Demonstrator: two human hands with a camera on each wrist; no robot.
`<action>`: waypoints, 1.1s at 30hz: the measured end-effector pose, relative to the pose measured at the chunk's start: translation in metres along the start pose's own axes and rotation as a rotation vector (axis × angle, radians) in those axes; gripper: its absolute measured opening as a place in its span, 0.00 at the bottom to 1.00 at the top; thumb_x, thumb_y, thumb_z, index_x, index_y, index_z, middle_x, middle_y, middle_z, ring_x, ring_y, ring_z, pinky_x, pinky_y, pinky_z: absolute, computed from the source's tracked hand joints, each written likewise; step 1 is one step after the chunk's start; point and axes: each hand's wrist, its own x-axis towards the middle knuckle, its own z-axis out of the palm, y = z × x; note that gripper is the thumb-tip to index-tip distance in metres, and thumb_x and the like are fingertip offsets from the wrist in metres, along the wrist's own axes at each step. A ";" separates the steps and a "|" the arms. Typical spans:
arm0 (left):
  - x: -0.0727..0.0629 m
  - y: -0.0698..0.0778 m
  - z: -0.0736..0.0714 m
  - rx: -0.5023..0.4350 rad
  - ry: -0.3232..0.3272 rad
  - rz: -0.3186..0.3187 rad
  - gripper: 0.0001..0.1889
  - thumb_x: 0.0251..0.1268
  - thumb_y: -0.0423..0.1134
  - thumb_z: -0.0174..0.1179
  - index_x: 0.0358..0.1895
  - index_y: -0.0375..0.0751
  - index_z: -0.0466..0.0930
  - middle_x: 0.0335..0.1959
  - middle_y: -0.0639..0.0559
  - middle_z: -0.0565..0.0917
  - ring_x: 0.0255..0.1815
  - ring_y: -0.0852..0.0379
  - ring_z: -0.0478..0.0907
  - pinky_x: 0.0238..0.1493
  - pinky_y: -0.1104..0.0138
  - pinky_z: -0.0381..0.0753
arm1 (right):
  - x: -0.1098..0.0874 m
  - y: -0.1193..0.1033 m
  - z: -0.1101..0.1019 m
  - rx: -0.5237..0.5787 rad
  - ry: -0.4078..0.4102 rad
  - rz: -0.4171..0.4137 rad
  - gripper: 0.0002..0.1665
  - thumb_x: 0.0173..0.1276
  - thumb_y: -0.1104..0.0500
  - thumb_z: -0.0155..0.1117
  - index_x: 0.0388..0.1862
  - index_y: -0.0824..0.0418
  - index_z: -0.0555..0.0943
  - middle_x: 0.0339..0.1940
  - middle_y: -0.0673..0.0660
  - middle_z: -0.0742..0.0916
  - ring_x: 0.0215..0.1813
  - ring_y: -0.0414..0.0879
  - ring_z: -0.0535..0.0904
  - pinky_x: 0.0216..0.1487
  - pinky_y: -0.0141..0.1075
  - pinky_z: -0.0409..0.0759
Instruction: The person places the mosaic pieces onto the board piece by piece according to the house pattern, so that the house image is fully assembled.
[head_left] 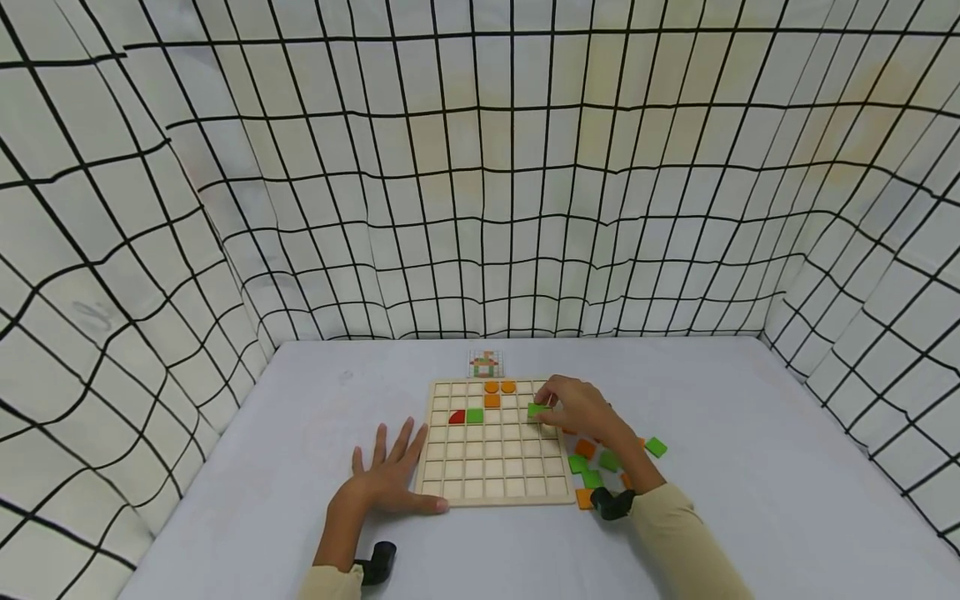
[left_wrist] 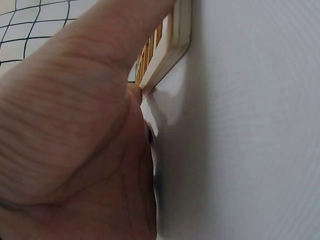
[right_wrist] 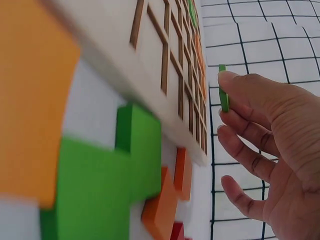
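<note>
A wooden grid board (head_left: 495, 469) lies on the table, holding a red quarter-round tile (head_left: 457, 417), a green square tile (head_left: 475, 416), an orange square tile (head_left: 492, 401) and two orange round tiles (head_left: 508, 387) in its cells. My right hand (head_left: 581, 408) pinches another green square tile (head_left: 536, 410) between thumb and fingertip over the board's right side. In the right wrist view that green tile (right_wrist: 223, 89) stands on edge, raised above the board. My left hand (head_left: 386, 483) rests spread at the board's lower left corner, with its thumb and fingers touching the frame.
Loose green tiles (head_left: 592, 479) and orange tiles (head_left: 585, 449) lie scattered right of the board, partly under my right forearm. A small pattern card (head_left: 486, 363) lies behind the board. Black netting (head_left: 480, 192) over white sheets encloses the table's back and sides.
</note>
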 end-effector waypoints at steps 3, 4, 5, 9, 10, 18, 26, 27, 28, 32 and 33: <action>0.000 0.000 0.000 0.002 0.000 0.002 0.67 0.37 0.74 0.69 0.80 0.48 0.43 0.82 0.43 0.37 0.78 0.30 0.24 0.67 0.28 0.28 | 0.007 -0.007 0.005 -0.026 -0.008 -0.051 0.14 0.60 0.48 0.73 0.39 0.53 0.83 0.37 0.45 0.84 0.39 0.40 0.80 0.37 0.32 0.77; 0.000 0.000 0.000 0.004 -0.001 0.003 0.67 0.37 0.74 0.69 0.80 0.48 0.43 0.82 0.43 0.37 0.78 0.31 0.24 0.67 0.28 0.28 | 0.010 -0.009 0.006 -0.031 -0.010 -0.064 0.14 0.61 0.48 0.73 0.39 0.53 0.83 0.37 0.46 0.84 0.38 0.39 0.80 0.37 0.32 0.77; 0.000 0.000 0.000 0.005 -0.001 0.005 0.67 0.38 0.74 0.69 0.80 0.48 0.43 0.82 0.43 0.37 0.78 0.31 0.24 0.67 0.28 0.28 | 0.012 -0.011 0.008 -0.034 -0.011 -0.077 0.14 0.61 0.48 0.73 0.39 0.54 0.84 0.37 0.46 0.84 0.38 0.39 0.80 0.37 0.32 0.78; 0.000 0.001 -0.001 0.003 -0.005 0.005 0.67 0.38 0.74 0.69 0.80 0.49 0.42 0.82 0.44 0.37 0.78 0.31 0.23 0.67 0.28 0.28 | 0.020 -0.017 0.015 -0.062 -0.009 -0.109 0.14 0.61 0.48 0.73 0.39 0.54 0.84 0.38 0.47 0.84 0.38 0.39 0.80 0.37 0.32 0.79; 0.000 0.001 -0.001 0.003 -0.006 0.002 0.67 0.38 0.74 0.69 0.80 0.49 0.43 0.82 0.44 0.37 0.78 0.31 0.23 0.67 0.28 0.28 | 0.021 -0.018 0.017 -0.062 -0.007 -0.115 0.14 0.61 0.48 0.73 0.39 0.55 0.84 0.38 0.47 0.84 0.38 0.39 0.80 0.37 0.32 0.79; -0.001 0.001 -0.001 0.014 -0.007 -0.012 0.67 0.37 0.74 0.69 0.80 0.48 0.44 0.82 0.43 0.38 0.78 0.31 0.24 0.67 0.28 0.28 | 0.032 -0.027 0.029 -0.047 -0.026 -0.073 0.15 0.60 0.47 0.73 0.39 0.55 0.84 0.37 0.48 0.85 0.38 0.40 0.80 0.40 0.35 0.81; -0.002 0.002 -0.002 0.008 -0.009 -0.007 0.66 0.38 0.73 0.69 0.79 0.47 0.44 0.82 0.42 0.38 0.78 0.30 0.25 0.67 0.28 0.28 | 0.040 -0.034 0.037 -0.086 -0.053 -0.032 0.16 0.60 0.46 0.73 0.39 0.54 0.84 0.37 0.48 0.86 0.38 0.39 0.81 0.41 0.35 0.80; -0.003 0.002 -0.002 0.008 -0.010 -0.004 0.66 0.38 0.73 0.69 0.79 0.47 0.44 0.82 0.42 0.38 0.78 0.30 0.25 0.67 0.28 0.29 | 0.040 -0.035 0.037 -0.090 -0.058 -0.027 0.15 0.60 0.46 0.73 0.39 0.54 0.84 0.37 0.48 0.86 0.38 0.40 0.81 0.42 0.35 0.80; -0.003 0.002 -0.002 0.007 -0.010 -0.001 0.66 0.38 0.73 0.69 0.79 0.47 0.44 0.82 0.42 0.38 0.78 0.30 0.25 0.67 0.28 0.29 | 0.040 -0.036 0.037 -0.095 -0.063 -0.023 0.15 0.60 0.46 0.73 0.39 0.54 0.84 0.38 0.48 0.86 0.38 0.40 0.80 0.43 0.35 0.80; -0.004 0.002 -0.003 0.004 -0.012 0.002 0.66 0.39 0.73 0.69 0.79 0.47 0.44 0.82 0.43 0.38 0.78 0.30 0.24 0.67 0.28 0.29 | 0.041 -0.041 0.037 -0.080 -0.080 -0.016 0.15 0.61 0.49 0.73 0.40 0.56 0.84 0.38 0.49 0.85 0.39 0.40 0.80 0.43 0.35 0.80; -0.004 0.002 -0.003 0.003 -0.013 0.003 0.66 0.39 0.73 0.69 0.79 0.47 0.44 0.82 0.43 0.38 0.78 0.30 0.24 0.67 0.28 0.29 | 0.040 -0.042 0.036 -0.074 -0.082 -0.013 0.14 0.61 0.49 0.73 0.41 0.56 0.84 0.38 0.49 0.85 0.39 0.40 0.80 0.43 0.35 0.81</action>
